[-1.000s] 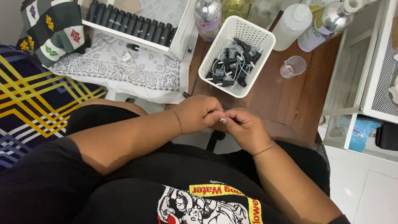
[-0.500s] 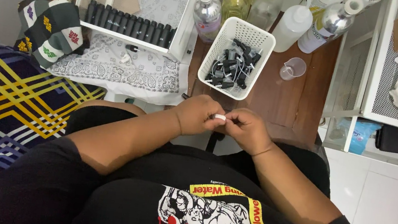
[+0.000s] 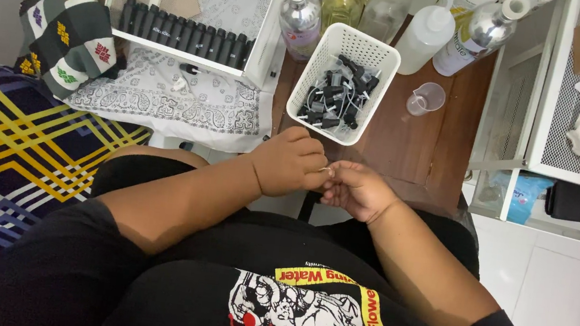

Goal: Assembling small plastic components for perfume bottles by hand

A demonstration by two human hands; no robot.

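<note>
I've got a tiny pale piece (image 3: 324,169) pinched btwn left hand (image 3: 290,163) & right hand (image 3: 357,190) fingertips, over my lap. Looks mid-job: white basket (image 3: 373,55) of dark sprayer caps full, black vials (image 3: 180,33) racked w/o caps.

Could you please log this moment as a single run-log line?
left hand: pinching small pale item with right | right hand: fingertips meeting left | item: mostly hidden | white basket of black parts: beyond hands, untouched

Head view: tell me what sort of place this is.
Probably a home workspace for filling small bottles by hand. A white basket of black sprayer caps and large liquid bottles stand on a wooden table, with a row of small black bottles in a white tray.
</note>
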